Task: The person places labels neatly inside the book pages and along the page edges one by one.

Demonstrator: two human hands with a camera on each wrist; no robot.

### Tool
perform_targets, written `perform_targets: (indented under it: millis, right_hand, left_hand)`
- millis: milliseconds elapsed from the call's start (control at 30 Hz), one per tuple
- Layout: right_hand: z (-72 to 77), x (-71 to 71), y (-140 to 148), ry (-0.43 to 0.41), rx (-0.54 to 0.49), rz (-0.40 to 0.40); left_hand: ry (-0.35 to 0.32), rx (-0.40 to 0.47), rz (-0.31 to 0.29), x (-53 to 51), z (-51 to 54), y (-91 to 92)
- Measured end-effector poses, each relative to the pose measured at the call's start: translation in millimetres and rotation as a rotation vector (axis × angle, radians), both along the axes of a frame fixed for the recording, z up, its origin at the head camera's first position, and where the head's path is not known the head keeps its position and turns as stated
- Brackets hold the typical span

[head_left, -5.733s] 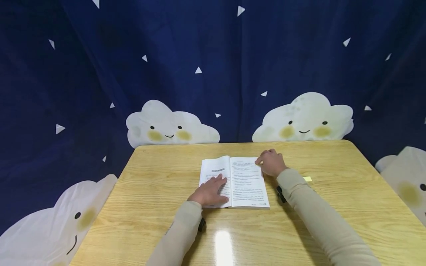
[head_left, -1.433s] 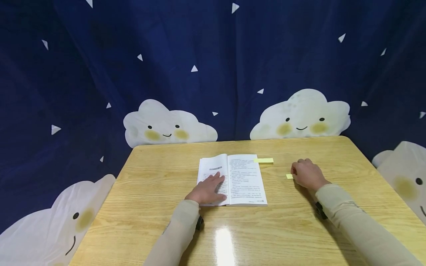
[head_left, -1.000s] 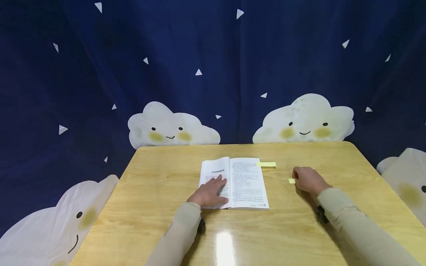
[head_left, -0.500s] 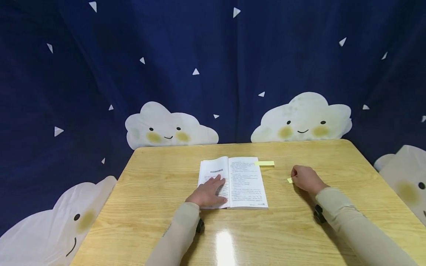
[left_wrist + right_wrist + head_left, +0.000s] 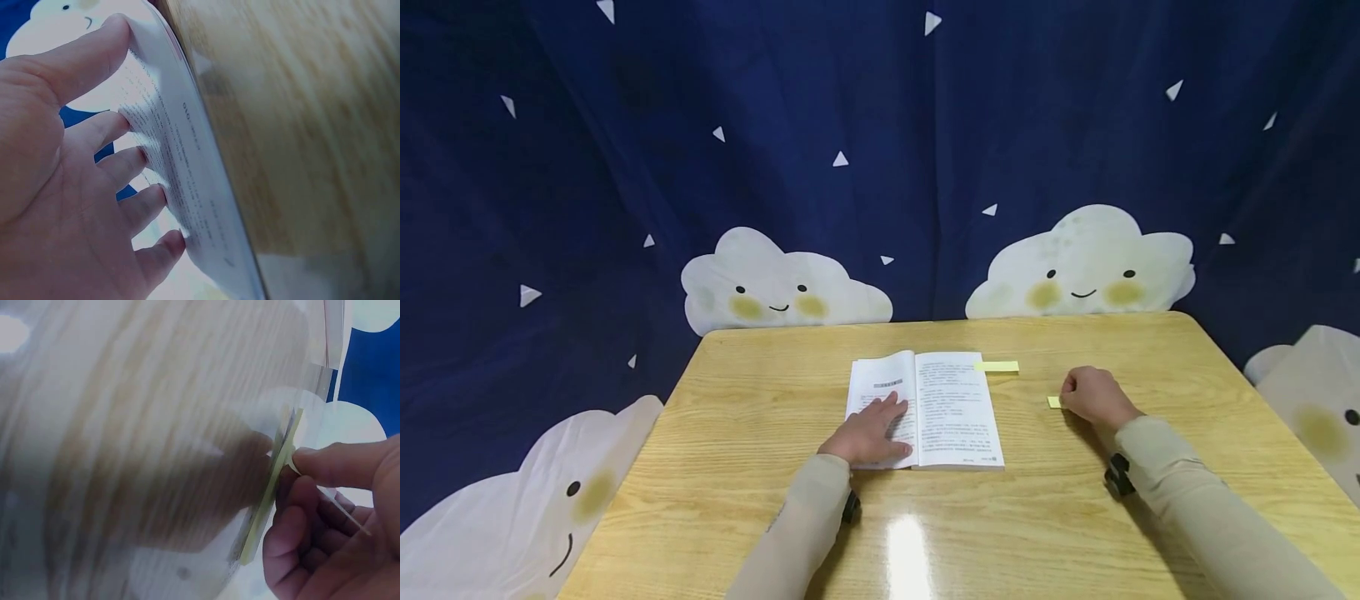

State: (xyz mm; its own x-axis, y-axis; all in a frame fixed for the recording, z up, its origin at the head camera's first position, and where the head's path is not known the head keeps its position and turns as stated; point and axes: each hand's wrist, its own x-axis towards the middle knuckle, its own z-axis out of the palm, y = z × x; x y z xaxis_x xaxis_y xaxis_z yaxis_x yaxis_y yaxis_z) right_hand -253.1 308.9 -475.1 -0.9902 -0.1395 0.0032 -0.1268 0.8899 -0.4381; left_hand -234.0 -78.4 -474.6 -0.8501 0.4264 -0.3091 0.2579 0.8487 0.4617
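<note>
I've got a lane of bare tabletop [image 5: 1030, 483] between the open book [image 5: 958, 417] and the right hand [image 5: 1097, 395], narrowed by a yellow strip [image 5: 997, 367] off the book and the yellow pad [image 5: 1054, 402] beside that hand (left hand [image 5: 868, 433] blocks part of the left page [image 5: 880, 375]).

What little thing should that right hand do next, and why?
Perhaps draw the pale strip clear of the small yellow pad: the right hand seems to be pinching it, and part of it stands away from the pad. The left hand rests on the open book, where a yellow strip juts past its right edge.
</note>
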Motion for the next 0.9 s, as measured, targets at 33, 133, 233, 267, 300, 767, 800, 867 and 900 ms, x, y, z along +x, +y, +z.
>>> perform_targets:
  millis: [33,133,233,267,300,767,800,867,900]
  right_hand:
    - [0.2,-0.7,0.2,-0.013,0.000,-0.004]
    - [-0.1,-3.6,0.6,-0.048,0.002,0.005]
    - [-1.0,-7.3,-0.2,-0.069,0.012,0.019]
    - [-0.7,-8.0,-0.5,-0.070,0.015,0.026]
    - [-0.8,-8.6,-1.0,-0.072,0.019,0.026]
    - [2.1,-3.4,-3.2,-0.059,0.001,-0.015]
    - [2.3,-3.2,-3.1,-0.055,0.001,-0.016]
    - [2.5,-3.2,-2.1,-0.055,-0.001,-0.018]
    - [2.7,-3.1,-1.8,-0.059,-0.002,-0.020]
  left_hand:
    - [-0.002,0.000,-0.001,0.1,-0.3,0.0]
    - [-0.002,0.004,-0.002,0.4,-0.7,-0.4]
    - [-0.002,0.001,-0.001,0.9,-0.6,-0.8]
    - [-0.002,0.002,0.000,1.1,-0.5,-0.9]
    - [-0.003,0.002,0.001,1.1,-0.4,-0.9]
    - [0.007,0.005,-0.008,-0.4,-2.8,-0.5]
    - [0.010,0.004,-0.010,-0.3,-2.9,-0.6]
    - [0.009,0.004,-0.012,0.0,-2.8,-0.9]
    - [0.009,0.007,-0.012,0.1,-2.7,-0.9]
